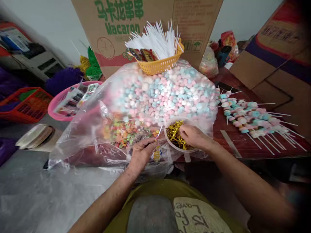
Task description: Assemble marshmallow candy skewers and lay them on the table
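Observation:
My left hand (pixel 141 152) is closed around a small wrapped candy stick (pixel 157 147) whose white stick points up and right. My right hand (pixel 193 135) reaches into a round clear tub (pixel 170 142) full of gold twist ties (pixel 175 133), with its fingers pinched among them. Both hands work at the near edge of a big clear bag of pastel marshmallow candies (pixel 165 94). A smaller bag of colourful ring candies (pixel 122 132) lies just left of my left hand.
Finished marshmallow skewers (pixel 250 118) lie in a row on the red table (pixel 240 145) to the right. A yellow basket (pixel 159 66) of white sticks sits behind the bag, before a Macaron cardboard box (pixel 116 29). A pink basin (pixel 57 106) and red basket (pixel 26 105) stand left.

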The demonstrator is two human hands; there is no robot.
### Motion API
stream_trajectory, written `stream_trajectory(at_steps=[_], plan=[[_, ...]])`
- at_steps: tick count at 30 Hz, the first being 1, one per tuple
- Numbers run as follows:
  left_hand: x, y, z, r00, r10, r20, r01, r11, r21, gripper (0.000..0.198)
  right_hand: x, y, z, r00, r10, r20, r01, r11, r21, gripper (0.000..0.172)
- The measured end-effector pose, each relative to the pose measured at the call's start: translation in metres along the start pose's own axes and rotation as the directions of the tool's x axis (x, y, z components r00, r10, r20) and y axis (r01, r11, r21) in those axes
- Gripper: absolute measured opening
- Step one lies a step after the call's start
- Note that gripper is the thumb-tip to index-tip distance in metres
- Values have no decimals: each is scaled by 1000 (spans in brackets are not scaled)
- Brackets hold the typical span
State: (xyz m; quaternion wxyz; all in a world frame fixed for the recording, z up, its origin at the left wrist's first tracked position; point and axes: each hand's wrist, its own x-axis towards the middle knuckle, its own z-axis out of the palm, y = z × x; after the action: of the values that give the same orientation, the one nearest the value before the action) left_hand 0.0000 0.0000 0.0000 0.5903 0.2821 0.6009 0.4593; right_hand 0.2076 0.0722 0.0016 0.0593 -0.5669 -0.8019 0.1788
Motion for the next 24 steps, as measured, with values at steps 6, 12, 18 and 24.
stream_trajectory(at_steps=[6,12,18,24], plan=[[-3,7,3,994,-60,93,69,993,-93,30,-18,5,-21,997,73,-26,-72,997,29,14],[-4,11,27,985,-50,166,66,994,-92,24,-47,-23,-28,993,-48,-112,91,907,412,23],[-4,8,33,979,-13,206,22,999,-41,19,-45,-52,2,991,-96,-94,134,755,642,29],[-9,11,24,950,16,313,-60,989,131,18,-33,-38,14,993,-109,45,55,764,643,30]])
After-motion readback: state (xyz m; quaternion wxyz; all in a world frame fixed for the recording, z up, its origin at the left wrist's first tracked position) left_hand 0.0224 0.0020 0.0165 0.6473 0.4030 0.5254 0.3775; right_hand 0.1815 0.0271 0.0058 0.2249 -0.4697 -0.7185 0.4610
